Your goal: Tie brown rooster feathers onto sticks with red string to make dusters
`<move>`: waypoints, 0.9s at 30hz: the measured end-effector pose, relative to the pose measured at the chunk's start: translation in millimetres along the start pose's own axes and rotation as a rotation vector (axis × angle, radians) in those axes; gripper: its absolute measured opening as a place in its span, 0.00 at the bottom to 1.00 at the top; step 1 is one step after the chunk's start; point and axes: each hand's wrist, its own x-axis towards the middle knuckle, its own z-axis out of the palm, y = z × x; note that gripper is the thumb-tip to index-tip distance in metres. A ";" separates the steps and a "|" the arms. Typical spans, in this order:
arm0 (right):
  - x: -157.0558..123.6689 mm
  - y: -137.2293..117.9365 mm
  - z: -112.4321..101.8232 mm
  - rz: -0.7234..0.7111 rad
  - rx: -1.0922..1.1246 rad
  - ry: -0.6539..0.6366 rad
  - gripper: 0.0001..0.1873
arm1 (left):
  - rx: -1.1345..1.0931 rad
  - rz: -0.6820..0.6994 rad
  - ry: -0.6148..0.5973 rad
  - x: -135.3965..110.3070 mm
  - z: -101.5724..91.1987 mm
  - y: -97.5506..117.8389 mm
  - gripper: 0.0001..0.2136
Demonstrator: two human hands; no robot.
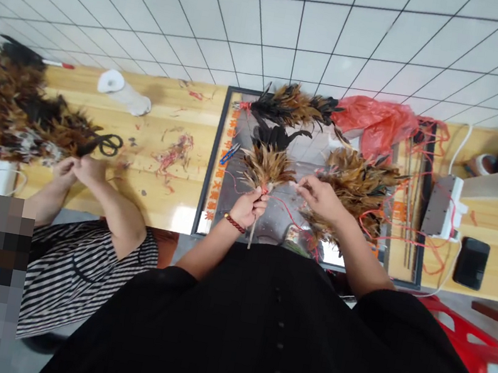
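Observation:
My left hand is closed round the thin stick of a feather duster, just below its brown and black feathers. Red string is wound at the base of these feathers and trails off to the right. To the right of the duster, my right hand has its thumb and fingers pinched together. A small pale tip shows at them, too small to name. Under and beyond this hand lies a pile of loose brown feathers on the glass-topped black frame.
A feather bundle and a red plastic bag lie at the back. Blue-handled snips rest left of the duster. Thin rods, a white power box and a phone are at right. At left, a co-worker's hands handle feathers.

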 end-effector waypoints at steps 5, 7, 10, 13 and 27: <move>20.8 -34.9 -8.4 -0.376 0.107 -0.138 0.16 | 0.061 -0.020 0.021 7.8 8.6 -9.7 0.13; 29.5 -38.8 -3.1 -0.382 0.071 -0.187 0.14 | 0.108 -0.010 0.016 7.2 14.0 -13.9 0.13; 35.5 -43.0 4.7 -0.295 -0.066 -0.197 0.13 | 0.170 0.002 -0.016 3.0 19.0 -18.0 0.11; 34.1 -51.6 7.9 -0.196 -0.228 -0.167 0.12 | 0.203 0.026 -0.056 -1.9 18.9 -20.3 0.12; 4.5 -21.6 60.9 0.351 0.397 0.196 0.30 | 0.208 0.075 -0.105 -9.9 18.0 -1.5 0.13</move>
